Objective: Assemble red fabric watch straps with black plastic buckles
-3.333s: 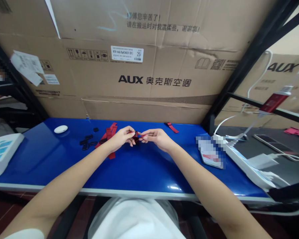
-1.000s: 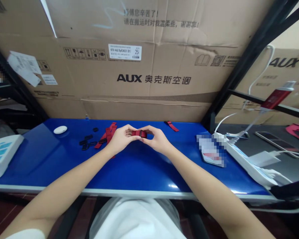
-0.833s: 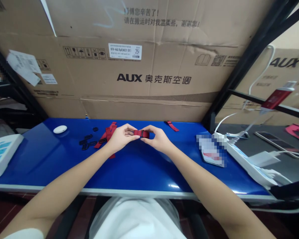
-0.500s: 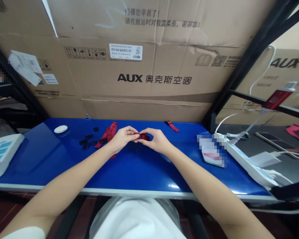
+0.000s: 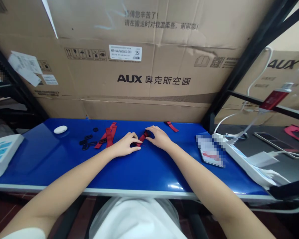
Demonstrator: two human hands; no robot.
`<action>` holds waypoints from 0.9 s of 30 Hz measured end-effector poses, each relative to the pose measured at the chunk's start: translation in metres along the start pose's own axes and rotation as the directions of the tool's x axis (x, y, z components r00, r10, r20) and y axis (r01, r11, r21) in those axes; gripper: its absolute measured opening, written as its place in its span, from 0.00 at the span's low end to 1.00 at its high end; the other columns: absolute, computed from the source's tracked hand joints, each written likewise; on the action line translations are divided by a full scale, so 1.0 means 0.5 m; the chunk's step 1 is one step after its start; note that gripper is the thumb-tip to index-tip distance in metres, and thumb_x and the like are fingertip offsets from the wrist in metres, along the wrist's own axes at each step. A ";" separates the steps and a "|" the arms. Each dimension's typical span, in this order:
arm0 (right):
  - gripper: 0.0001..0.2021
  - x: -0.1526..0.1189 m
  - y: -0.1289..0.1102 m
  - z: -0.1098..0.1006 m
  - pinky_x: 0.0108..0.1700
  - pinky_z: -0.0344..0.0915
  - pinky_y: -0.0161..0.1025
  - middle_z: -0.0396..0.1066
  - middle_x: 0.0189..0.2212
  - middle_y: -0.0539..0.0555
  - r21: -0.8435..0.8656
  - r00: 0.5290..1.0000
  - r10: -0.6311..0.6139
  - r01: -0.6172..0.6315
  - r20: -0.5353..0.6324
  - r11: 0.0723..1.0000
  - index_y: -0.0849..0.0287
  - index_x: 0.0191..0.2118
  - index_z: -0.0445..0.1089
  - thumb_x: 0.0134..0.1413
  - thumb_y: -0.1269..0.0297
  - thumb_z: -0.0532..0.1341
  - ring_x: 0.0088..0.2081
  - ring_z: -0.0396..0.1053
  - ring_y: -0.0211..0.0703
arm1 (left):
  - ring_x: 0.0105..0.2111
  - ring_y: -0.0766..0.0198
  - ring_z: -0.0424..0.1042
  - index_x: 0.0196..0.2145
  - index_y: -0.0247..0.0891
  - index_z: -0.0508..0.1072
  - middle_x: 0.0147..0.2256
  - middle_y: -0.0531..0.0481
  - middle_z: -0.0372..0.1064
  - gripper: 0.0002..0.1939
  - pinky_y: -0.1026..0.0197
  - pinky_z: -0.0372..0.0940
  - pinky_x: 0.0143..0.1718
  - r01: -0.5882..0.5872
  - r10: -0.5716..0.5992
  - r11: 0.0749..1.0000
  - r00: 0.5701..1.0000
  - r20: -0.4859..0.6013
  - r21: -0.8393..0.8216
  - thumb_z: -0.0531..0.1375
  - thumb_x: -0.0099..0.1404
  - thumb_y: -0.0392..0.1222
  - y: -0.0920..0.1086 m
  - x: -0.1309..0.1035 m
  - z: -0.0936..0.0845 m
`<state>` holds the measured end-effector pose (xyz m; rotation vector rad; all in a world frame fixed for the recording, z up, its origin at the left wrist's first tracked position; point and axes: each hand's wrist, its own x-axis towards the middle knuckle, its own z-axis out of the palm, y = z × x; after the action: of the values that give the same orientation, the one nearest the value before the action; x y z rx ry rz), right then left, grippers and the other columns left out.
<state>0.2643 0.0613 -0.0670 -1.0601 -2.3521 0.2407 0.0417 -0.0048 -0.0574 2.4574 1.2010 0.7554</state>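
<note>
A short red webbing strap (image 5: 141, 139) with a black buckle at its upper end lies slanted between my hands, low over the blue tabletop. My right hand (image 5: 159, 138) has its fingertips closed around the buckle end. At the strap's lower left end is my left hand (image 5: 126, 145), its thumb and fingers apart; a dark piece shows partly between them. Left of that hand, more red straps (image 5: 111, 134) lie in a loose pile. Several black plastic buckles (image 5: 87, 142) are scattered beside the pile.
A single red strap (image 5: 173, 126) lies at the back edge. A white oval object (image 5: 60, 129) and a white device (image 5: 6, 152) are at left. To the right are a phone (image 5: 211, 152) and a white power strip (image 5: 246, 162). A cardboard box (image 5: 89, 79) stands behind.
Both hands were pinching the strap together. Now the left fingers have spread and dropped lower, while the strap tilts down toward the left from my right hand.
</note>
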 end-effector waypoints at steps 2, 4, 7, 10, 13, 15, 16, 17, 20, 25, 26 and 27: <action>0.21 0.001 0.002 0.011 0.53 0.61 0.45 0.68 0.51 0.59 -0.055 0.997 0.078 -0.079 -0.016 0.995 0.57 0.55 0.66 0.54 0.63 0.62 0.53 0.64 0.51 | 0.51 0.51 0.64 0.46 0.43 0.78 0.50 0.42 0.68 0.14 0.45 0.58 0.56 -0.046 0.048 0.994 0.999 -0.022 0.095 0.61 0.64 0.45 -0.006 0.001 0.005; 0.21 0.000 0.002 0.019 0.53 0.61 0.45 0.69 0.50 0.60 -0.093 0.995 0.101 -0.102 -0.015 0.990 0.59 0.54 0.66 0.56 0.61 0.61 0.52 0.64 0.52 | 0.56 0.49 0.59 0.47 0.42 0.78 0.56 0.41 0.63 0.14 0.42 0.55 0.59 -0.069 0.074 0.988 0.997 -0.037 0.136 0.57 0.66 0.41 -0.015 0.004 0.013; 0.19 -0.003 -0.001 0.024 0.52 0.61 0.45 0.69 0.49 0.61 -0.123 0.995 0.097 -0.095 0.006 0.988 0.61 0.53 0.66 0.58 0.59 0.58 0.51 0.65 0.53 | 0.59 0.49 0.58 0.50 0.40 0.76 0.59 0.40 0.61 0.16 0.42 0.54 0.60 -0.083 0.090 0.983 0.995 -0.035 0.161 0.53 0.68 0.38 -0.025 0.009 0.022; 0.19 -0.006 -0.007 0.021 0.52 0.60 0.47 0.69 0.49 0.64 -0.171 0.990 0.138 -0.135 0.004 0.976 0.63 0.52 0.67 0.59 0.58 0.57 0.51 0.65 0.56 | 0.58 0.50 0.60 0.53 0.40 0.73 0.59 0.40 0.61 0.18 0.44 0.56 0.60 -0.052 0.068 0.983 0.994 -0.081 0.178 0.54 0.68 0.39 -0.029 0.009 0.026; 0.20 -0.007 -0.011 0.018 0.51 0.61 0.49 0.69 0.48 0.66 -0.225 0.980 0.199 -0.198 -0.018 0.954 0.64 0.52 0.67 0.58 0.57 0.58 0.51 0.65 0.59 | 0.53 0.51 0.65 0.50 0.39 0.75 0.54 0.40 0.66 0.16 0.45 0.59 0.57 -0.018 0.037 0.980 0.995 -0.090 0.200 0.54 0.68 0.39 -0.026 0.009 0.024; 0.20 -0.008 -0.009 0.017 0.50 0.62 0.49 0.69 0.47 0.66 -0.224 0.978 0.210 -0.206 -0.005 0.952 0.64 0.51 0.68 0.58 0.56 0.58 0.50 0.65 0.59 | 0.50 0.53 0.67 0.48 0.39 0.76 0.50 0.41 0.70 0.15 0.46 0.60 0.56 -0.046 0.056 0.979 0.997 -0.046 0.197 0.53 0.68 0.38 -0.022 0.011 0.021; 0.20 -0.009 -0.006 0.018 0.50 0.62 0.48 0.70 0.48 0.66 -0.213 0.979 0.204 -0.198 0.010 0.957 0.64 0.51 0.68 0.59 0.56 0.57 0.50 0.66 0.58 | 0.49 0.54 0.68 0.47 0.39 0.76 0.48 0.42 0.71 0.15 0.47 0.61 0.55 -0.070 0.075 0.980 0.997 -0.023 0.186 0.53 0.68 0.37 -0.019 0.011 0.020; 0.19 -0.009 -0.003 0.019 0.50 0.62 0.48 0.70 0.48 0.65 -0.199 0.981 0.193 -0.185 0.023 0.962 0.62 0.51 0.69 0.59 0.56 0.57 0.51 0.66 0.57 | 0.49 0.54 0.68 0.47 0.39 0.77 0.47 0.42 0.72 0.15 0.48 0.61 0.55 -0.092 0.095 0.981 0.995 -0.007 0.169 0.53 0.68 0.37 -0.018 0.013 0.020; 0.18 -0.011 0.008 0.024 0.55 0.61 0.48 0.68 0.55 0.62 -0.155 0.988 0.146 -0.136 0.059 0.979 0.58 0.54 0.70 0.61 0.58 0.56 0.56 0.64 0.57 | 0.48 0.54 0.68 0.44 0.40 0.78 0.46 0.42 0.73 0.14 0.49 0.61 0.54 -0.133 0.134 0.985 0.991 -0.003 0.109 0.54 0.67 0.38 -0.017 0.019 0.023; 0.23 -0.012 0.013 0.032 0.64 0.51 0.53 0.56 0.64 0.61 -0.114 0.981 0.133 -0.118 0.139 0.987 0.59 0.61 0.64 0.63 0.58 0.53 0.65 0.53 0.58 | 0.46 0.53 0.69 0.41 0.39 0.79 0.43 0.42 0.74 0.12 0.49 0.61 0.53 -0.080 0.092 0.984 0.994 -0.067 0.157 0.56 0.67 0.41 -0.032 0.033 0.036; 0.24 -0.012 0.013 0.034 0.65 0.49 0.53 0.54 0.65 0.62 -0.114 0.978 0.140 -0.123 0.152 0.986 0.60 0.62 0.62 0.64 0.56 0.52 0.66 0.51 0.59 | 0.46 0.53 0.69 0.41 0.38 0.79 0.43 0.42 0.74 0.13 0.49 0.61 0.53 -0.064 0.079 0.980 0.994 -0.074 0.187 0.55 0.67 0.41 -0.035 0.035 0.037; 0.26 -0.012 0.012 0.036 0.66 0.47 0.54 0.52 0.66 0.62 -0.114 0.976 0.144 -0.126 0.164 0.985 0.60 0.63 0.60 0.64 0.55 0.51 0.67 0.48 0.58 | 0.45 0.53 0.70 0.42 0.38 0.79 0.44 0.42 0.74 0.13 0.49 0.62 0.52 -0.050 0.068 0.976 0.995 -0.078 0.212 0.54 0.68 0.41 -0.039 0.037 0.038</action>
<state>0.2617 0.0620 -0.0870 -1.2988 -2.4698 0.2736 0.0499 0.0209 -0.0762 2.6660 1.3043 0.7937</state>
